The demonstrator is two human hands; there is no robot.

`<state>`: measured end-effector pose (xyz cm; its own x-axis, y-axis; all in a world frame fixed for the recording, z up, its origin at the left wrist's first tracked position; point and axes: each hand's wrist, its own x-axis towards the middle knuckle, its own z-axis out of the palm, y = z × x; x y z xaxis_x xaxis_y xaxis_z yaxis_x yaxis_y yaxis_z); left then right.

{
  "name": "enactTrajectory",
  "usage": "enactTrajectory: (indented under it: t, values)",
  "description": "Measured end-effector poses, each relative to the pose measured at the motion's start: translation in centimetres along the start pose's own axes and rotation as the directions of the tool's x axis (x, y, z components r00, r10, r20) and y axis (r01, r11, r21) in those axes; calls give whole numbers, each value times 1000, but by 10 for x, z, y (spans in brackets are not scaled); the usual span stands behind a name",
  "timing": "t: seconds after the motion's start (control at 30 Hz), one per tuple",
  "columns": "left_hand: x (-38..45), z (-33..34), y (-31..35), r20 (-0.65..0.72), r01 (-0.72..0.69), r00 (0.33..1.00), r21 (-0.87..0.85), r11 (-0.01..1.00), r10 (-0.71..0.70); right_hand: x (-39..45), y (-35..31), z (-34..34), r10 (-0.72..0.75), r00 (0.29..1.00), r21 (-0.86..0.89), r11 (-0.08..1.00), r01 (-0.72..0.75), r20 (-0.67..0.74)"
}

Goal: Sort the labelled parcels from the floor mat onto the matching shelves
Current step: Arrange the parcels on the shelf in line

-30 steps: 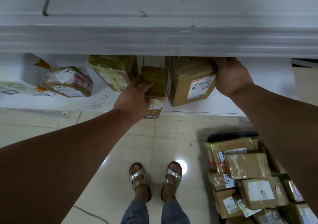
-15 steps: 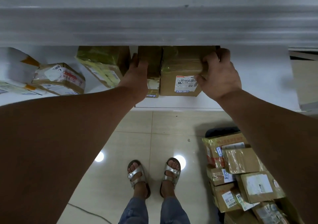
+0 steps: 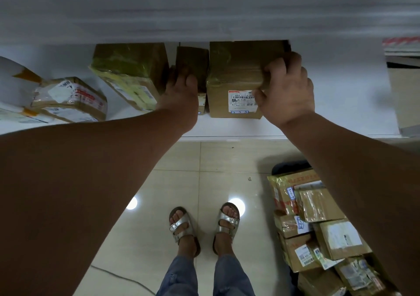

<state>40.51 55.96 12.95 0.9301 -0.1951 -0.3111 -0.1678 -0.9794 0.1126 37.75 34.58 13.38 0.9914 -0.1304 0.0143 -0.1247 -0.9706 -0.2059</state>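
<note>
right hand (image 3: 286, 91) grips the labelled box (image 3: 234, 84) on the shelf (image 3: 227, 129) — squaring it, label outward; left hand (image 3: 181, 91) steadies the slim parcel (image 3: 192, 63) beside it.

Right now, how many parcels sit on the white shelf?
5: a taped brown box at left, a yellow-taped box, a narrow brown box behind the left hand, a labelled brown box, and a white mailer; others may be hidden.
</note>
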Motion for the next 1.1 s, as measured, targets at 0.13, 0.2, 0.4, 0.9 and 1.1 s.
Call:
enactTrajectory:
  t: [0.13, 0.2, 0.4, 0.9, 1.1]
  values:
    - [-5, 3, -5, 12, -61, 998, 153, 986, 60, -3, -2, -1, -42, 999, -42, 998, 41, -21]
    - [-9, 3, -6, 24, -90, 996, 199, 976, 87, -4, -2, -2, -54, 999, -70, 996, 53, -7]
    - [-17, -2, -7, 65, -141, 990, 275, 951, 128, -9, 1, -10, -74, 995, -103, 991, 80, 63]
    - [-63, -36, -3, 54, -155, 988, 330, 931, 145, -39, -8, -44, -155, 977, -80, 983, 167, 144]
    - [-96, -46, 12, 57, -191, 981, 359, 913, 183, -75, -4, -58, -154, 971, -97, 980, 174, 184]
